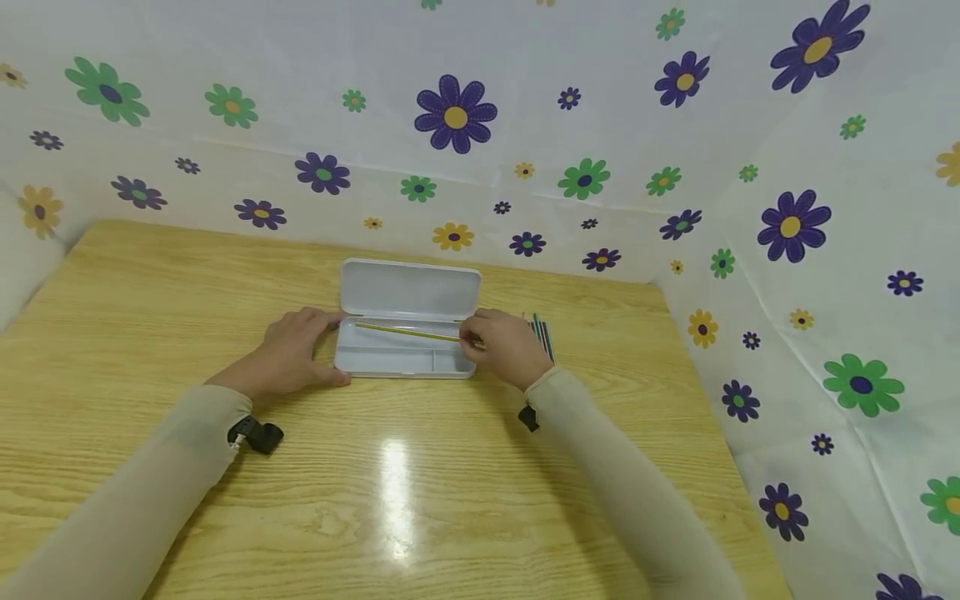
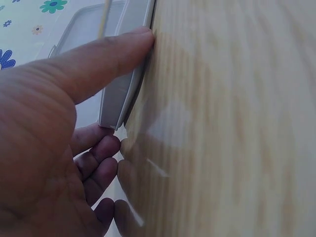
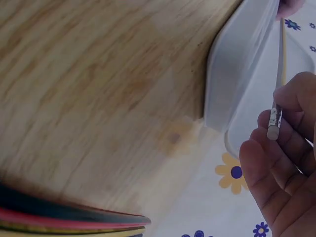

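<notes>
A white pencil case [image 1: 382, 362] lies with its lid [image 1: 411, 287] raised at the back. My left hand [image 1: 291, 354] holds its left end, thumb at the near corner and fingers at the far corner; in the left wrist view the thumb [image 2: 106, 59] crosses the near edge. My right hand [image 1: 506, 342] pinches a yellow pencil [image 1: 405, 332] by its eraser end over the case's right side. The pencil slants across the long back compartment, its other end near the left. In the right wrist view the white eraser [image 3: 273, 132] and metal band show between thumb and fingers.
Several dark and coloured pencils [image 1: 544, 337] lie on the table [image 1: 322, 500] just right of the case, partly behind my right hand. A flower-printed cloth [image 1: 300, 100] hangs along the back and right sides. Two small compartments fill the case's front row.
</notes>
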A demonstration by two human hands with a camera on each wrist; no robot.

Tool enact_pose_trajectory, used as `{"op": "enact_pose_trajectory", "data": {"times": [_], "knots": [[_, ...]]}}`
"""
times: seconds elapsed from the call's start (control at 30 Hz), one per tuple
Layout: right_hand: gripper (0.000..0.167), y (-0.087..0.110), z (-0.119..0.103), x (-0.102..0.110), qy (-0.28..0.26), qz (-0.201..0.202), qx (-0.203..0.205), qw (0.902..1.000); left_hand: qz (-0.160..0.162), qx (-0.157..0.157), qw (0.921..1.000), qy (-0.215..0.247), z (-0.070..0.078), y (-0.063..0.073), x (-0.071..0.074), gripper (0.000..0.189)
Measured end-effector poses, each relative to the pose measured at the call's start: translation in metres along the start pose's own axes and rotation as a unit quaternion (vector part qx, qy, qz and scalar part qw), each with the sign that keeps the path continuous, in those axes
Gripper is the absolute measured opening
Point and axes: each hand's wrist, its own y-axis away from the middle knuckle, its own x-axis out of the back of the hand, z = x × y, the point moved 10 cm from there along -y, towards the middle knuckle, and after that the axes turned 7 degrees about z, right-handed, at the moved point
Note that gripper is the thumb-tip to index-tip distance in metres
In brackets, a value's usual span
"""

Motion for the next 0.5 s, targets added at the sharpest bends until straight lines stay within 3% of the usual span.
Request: {"op": "enact_pose_trajectory", "data": {"times": [0.33, 0.5], "knots": [[0.009, -0.008, 0.008, -0.022, -0.010, -0.042, -0.017, 0.9989, -0.006, 0.006, 1.0000, 0.002, -0.001, 0.000, -0.002, 0.103], [0.010, -0.014, 0.006, -0.026, -0.002, -0.042, -0.010, 0.9991, -0.005, 0.007, 1.0000, 0.000, 0.001, 0.001, -0.001, 0.102]]}}
